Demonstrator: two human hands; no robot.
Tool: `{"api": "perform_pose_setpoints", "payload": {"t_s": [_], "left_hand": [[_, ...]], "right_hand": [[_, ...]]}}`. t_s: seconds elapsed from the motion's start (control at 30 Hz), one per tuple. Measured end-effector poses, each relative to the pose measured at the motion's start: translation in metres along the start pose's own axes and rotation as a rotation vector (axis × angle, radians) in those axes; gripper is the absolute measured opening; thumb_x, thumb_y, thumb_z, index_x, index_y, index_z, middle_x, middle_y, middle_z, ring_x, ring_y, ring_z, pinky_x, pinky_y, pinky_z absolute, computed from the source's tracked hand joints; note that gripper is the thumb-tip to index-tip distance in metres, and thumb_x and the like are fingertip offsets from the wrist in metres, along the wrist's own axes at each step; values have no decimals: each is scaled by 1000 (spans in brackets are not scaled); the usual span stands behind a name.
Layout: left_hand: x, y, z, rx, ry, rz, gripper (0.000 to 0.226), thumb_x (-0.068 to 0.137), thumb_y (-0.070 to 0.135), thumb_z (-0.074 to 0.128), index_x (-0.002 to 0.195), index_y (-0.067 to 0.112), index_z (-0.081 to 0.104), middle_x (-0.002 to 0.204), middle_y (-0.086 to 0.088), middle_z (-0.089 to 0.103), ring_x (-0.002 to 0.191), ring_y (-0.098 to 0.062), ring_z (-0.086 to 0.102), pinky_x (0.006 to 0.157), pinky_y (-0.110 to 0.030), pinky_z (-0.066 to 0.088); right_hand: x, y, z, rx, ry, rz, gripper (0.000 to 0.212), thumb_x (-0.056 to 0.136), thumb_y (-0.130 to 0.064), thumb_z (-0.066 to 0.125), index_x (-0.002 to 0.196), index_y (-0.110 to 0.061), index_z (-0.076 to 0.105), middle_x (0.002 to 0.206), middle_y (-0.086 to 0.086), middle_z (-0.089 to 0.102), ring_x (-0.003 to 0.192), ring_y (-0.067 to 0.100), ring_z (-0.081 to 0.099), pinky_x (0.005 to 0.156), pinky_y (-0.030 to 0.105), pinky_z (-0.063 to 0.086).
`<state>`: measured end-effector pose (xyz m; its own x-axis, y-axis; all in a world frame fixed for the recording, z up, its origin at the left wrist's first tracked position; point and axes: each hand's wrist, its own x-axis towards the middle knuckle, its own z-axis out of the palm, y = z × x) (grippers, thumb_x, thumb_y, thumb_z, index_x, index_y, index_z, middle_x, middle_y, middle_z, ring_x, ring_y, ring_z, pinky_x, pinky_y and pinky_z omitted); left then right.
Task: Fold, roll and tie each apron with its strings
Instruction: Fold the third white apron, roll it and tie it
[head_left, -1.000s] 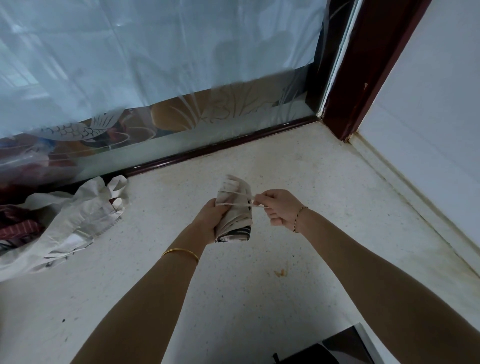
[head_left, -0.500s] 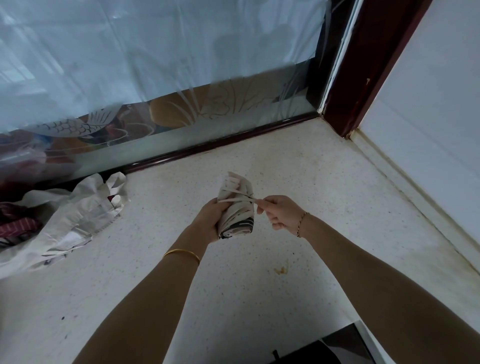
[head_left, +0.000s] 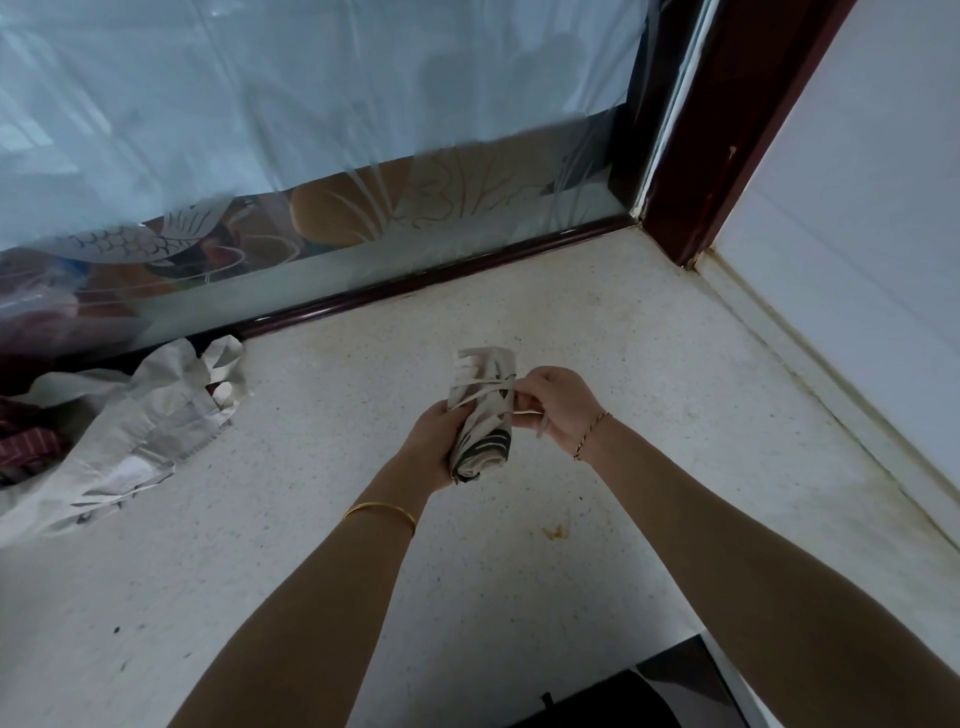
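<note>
I am holding the rolled apron (head_left: 485, 431) upright in the air above the speckled floor (head_left: 649, 415), my left hand (head_left: 436, 444) gripping its lower half with the fingers curled round it. My right hand (head_left: 558, 405) is pinching the string (head_left: 483, 397), which is already crossing the roll near its top. I am judging this to be the tying step, as the rolling looks done. The next move is calling for a taut pull and a knot, with the left grip stopping the roll from loosening. More aprons (head_left: 130, 441) are lying heaped at the left
</note>
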<state>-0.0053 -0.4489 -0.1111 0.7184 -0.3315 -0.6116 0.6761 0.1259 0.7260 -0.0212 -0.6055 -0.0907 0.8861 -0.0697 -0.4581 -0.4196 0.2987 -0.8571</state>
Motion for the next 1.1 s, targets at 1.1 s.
{"api": "perform_pose_setpoints", "payload": {"t_s": [1.1], "left_hand": [[4,-14,-24,642,379,160,13,93,17,54,94,5,49,92,-13,56,77,-23,53,58,-28,44]], "right_hand": [[12,-22,-26,343,287,-38,18,98,-11,45,83,-7,53,82,10,64,76,21,64,74,31,58]]}}
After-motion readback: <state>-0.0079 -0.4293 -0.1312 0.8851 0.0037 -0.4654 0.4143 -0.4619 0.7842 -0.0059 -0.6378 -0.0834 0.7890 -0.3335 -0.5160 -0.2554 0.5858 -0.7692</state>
